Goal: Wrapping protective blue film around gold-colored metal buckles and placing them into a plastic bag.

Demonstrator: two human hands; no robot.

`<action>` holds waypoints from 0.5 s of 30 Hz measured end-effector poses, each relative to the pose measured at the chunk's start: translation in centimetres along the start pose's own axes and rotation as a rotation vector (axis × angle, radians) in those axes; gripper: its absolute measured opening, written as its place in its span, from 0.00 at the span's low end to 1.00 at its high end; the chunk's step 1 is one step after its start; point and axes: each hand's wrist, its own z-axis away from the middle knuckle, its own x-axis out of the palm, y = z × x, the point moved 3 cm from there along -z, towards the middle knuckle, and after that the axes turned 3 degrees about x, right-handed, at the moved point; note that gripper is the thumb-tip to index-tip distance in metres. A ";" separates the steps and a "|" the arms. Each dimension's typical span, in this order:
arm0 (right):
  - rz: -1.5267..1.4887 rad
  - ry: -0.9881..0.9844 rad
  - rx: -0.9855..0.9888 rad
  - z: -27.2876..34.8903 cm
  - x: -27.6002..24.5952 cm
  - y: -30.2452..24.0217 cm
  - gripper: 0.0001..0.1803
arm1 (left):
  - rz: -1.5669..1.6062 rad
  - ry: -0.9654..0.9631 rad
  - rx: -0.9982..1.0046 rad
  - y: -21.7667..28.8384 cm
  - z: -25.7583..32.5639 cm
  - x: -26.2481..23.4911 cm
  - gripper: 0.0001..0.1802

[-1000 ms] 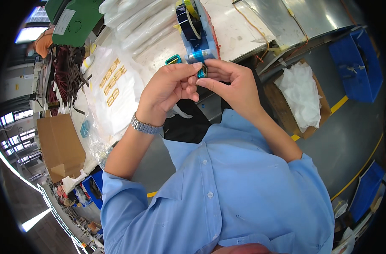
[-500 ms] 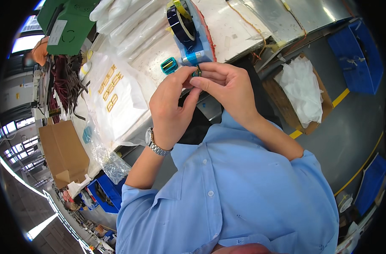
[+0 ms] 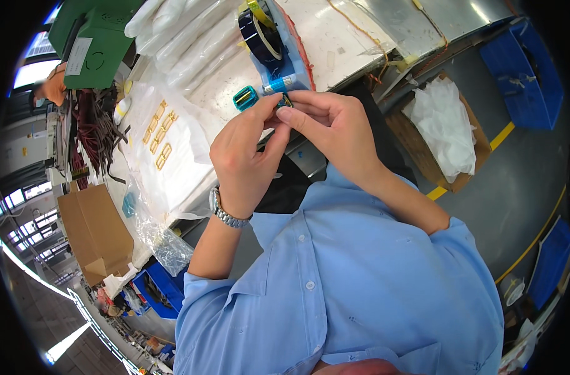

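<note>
My left hand (image 3: 243,150), with a metal watch on its wrist, and my right hand (image 3: 337,128) meet at the table's front edge. Their thumbs and fingertips pinch a small gold-and-teal piece (image 3: 285,100), mostly hidden by the fingers. Just beyond them stands a blue tape dispenser (image 3: 295,65) carrying a dark blue tape roll (image 3: 255,36); a strip of blue film lies over its near end. Left of that end sits a buckle-like gold piece in shiny teal film (image 3: 245,98). Several gold rectangular frames (image 3: 162,156) lie in rows on a white sheet to the left.
Clear plastic sleeves (image 3: 191,44) are stacked at the back. A cardboard box (image 3: 97,231) stands at left beside crumpled clear film (image 3: 163,244). On the floor to the right are a carton of white plastic (image 3: 444,134) and a blue bin (image 3: 522,81). A person (image 3: 52,87) is far left.
Both hands still pinch the small piece together, with the left hand slightly farther left and the fingers a little shifted. The table scene has slid slightly left in the picture.
</note>
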 end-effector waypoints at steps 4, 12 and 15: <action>0.038 -0.045 0.123 0.5 -1.0 2.9 0.19 | 0.083 -0.070 -0.098 -0.9 2.2 1.6 0.20; -0.213 -0.095 0.271 2.7 -2.9 2.3 0.18 | 0.393 0.068 -0.396 0.9 6.1 1.6 0.23; -0.297 -0.113 0.372 2.7 -2.5 3.5 0.14 | 0.527 0.077 -0.496 0.7 7.0 1.7 0.24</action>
